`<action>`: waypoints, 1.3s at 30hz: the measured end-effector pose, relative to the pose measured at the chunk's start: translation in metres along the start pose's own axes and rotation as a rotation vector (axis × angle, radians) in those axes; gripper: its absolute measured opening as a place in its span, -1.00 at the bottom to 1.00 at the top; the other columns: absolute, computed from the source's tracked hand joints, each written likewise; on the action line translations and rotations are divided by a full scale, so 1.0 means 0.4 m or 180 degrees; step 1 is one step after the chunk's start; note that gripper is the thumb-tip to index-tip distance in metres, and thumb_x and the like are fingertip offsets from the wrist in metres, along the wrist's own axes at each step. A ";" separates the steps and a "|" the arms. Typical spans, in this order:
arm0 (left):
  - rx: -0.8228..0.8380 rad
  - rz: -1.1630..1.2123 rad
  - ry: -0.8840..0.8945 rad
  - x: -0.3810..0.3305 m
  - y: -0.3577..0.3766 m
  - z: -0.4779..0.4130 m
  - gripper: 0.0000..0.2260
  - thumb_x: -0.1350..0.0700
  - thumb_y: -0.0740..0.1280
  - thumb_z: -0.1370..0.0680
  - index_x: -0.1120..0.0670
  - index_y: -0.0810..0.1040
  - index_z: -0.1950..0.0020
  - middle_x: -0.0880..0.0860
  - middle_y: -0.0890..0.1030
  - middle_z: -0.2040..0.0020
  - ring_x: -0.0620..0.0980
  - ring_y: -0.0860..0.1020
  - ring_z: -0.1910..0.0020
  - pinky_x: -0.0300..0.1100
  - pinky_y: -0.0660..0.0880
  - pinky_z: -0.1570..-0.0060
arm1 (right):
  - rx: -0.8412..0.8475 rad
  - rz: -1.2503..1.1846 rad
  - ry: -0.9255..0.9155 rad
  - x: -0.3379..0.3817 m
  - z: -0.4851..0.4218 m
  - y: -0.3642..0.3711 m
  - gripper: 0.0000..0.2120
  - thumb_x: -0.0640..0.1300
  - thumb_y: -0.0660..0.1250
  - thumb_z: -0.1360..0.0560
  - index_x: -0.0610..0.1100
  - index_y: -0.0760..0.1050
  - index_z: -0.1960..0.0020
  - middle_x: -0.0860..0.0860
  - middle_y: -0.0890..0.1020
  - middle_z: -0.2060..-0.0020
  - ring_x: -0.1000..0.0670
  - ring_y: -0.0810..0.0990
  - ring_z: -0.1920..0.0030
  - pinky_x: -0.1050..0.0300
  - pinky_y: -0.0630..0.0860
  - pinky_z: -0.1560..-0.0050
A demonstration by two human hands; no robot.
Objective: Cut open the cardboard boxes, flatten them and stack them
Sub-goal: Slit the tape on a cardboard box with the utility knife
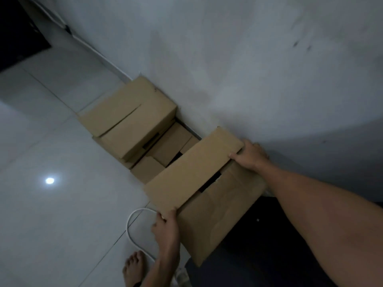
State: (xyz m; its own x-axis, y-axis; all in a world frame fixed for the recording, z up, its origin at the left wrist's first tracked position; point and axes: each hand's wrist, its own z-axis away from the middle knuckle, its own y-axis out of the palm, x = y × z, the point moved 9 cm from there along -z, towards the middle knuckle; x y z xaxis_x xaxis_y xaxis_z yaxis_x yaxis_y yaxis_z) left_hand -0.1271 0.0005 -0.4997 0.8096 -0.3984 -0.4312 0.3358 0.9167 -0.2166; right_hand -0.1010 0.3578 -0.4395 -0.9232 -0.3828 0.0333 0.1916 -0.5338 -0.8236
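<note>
The brown corrugated cardboard box (217, 212) is held up by both hands close to a grey plastered wall (248, 59), with its long top flap (192, 168) folded over and a dark gap showing beneath the flap's edge. The left hand (166, 224) grips the near corner of that flap, its fingers curled together over the edge. The right hand (251, 155) holds the far end of the box: the thumb lies against the flap's corner, and the other fingers wrap behind the cardboard, mostly hidden.

Just beyond the held box, more brown cardboard boxes stand against the wall: a large closed one (128, 119) on top and smaller ones (170, 143) wedged beside it. They rest on a glossy white tiled floor (51, 224). A white cable (129, 224) loops across the tiles near the left hand, and a bare foot (132, 266) stands beside it.
</note>
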 end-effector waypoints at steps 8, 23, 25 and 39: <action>-0.0114 0.0001 0.0609 -0.361 -0.244 0.266 -0.51 -0.07 0.26 -0.55 0.16 0.41 -0.40 0.25 0.39 -0.35 0.27 0.44 -0.25 0.15 0.39 -0.30 | -0.0181 -0.0600 0.0302 0.118 0.309 -0.326 -0.16 0.32 0.33 -0.41 -0.22 0.22 -0.46 -0.18 0.30 -0.35 -0.24 0.41 -0.31 -0.05 0.41 -0.25; -0.0302 -0.0757 0.2296 -0.708 -0.483 1.099 -0.64 -0.09 0.27 -0.54 0.20 0.50 -0.12 0.20 0.56 -0.02 0.20 0.55 0.01 0.05 0.51 -0.05 | -0.0836 -0.1306 -0.0536 -0.105 1.042 -0.909 -0.30 0.26 0.28 -0.49 -0.19 0.26 -0.42 -0.13 0.44 -0.34 -0.17 0.43 -0.31 0.01 0.41 -0.19; -0.0392 -0.0864 0.2570 -0.699 -0.486 1.198 -0.61 -0.12 0.27 -0.50 0.17 0.51 -0.11 0.21 0.55 -0.10 0.23 0.53 -0.07 0.11 0.49 -0.17 | -0.1008 -0.1413 -0.0605 -0.172 1.113 -0.926 -0.34 0.25 0.29 -0.49 -0.19 0.29 -0.38 -0.12 0.47 -0.29 -0.16 0.47 -0.25 0.03 0.43 -0.10; -0.0007 -0.0991 0.2972 -0.568 -0.462 1.534 -0.57 -0.07 0.27 -0.54 0.24 0.49 -0.23 0.20 0.53 -0.15 0.22 0.51 -0.14 0.06 0.47 -0.19 | -0.1383 -0.1814 -0.0494 -0.483 1.448 -0.913 -0.34 0.23 0.22 -0.54 -0.22 0.24 -0.42 -0.14 0.45 -0.32 -0.17 0.46 -0.27 -0.01 0.44 -0.14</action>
State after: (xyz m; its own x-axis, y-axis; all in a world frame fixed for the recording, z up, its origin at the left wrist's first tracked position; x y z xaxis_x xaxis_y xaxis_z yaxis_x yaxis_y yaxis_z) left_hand -0.0777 -0.0598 0.1756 -0.0210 -0.4871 -0.8731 0.4679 0.7670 -0.4391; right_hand 0.2003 0.1901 0.1830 -0.7761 -0.2545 0.5770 -0.4835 -0.3471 -0.8036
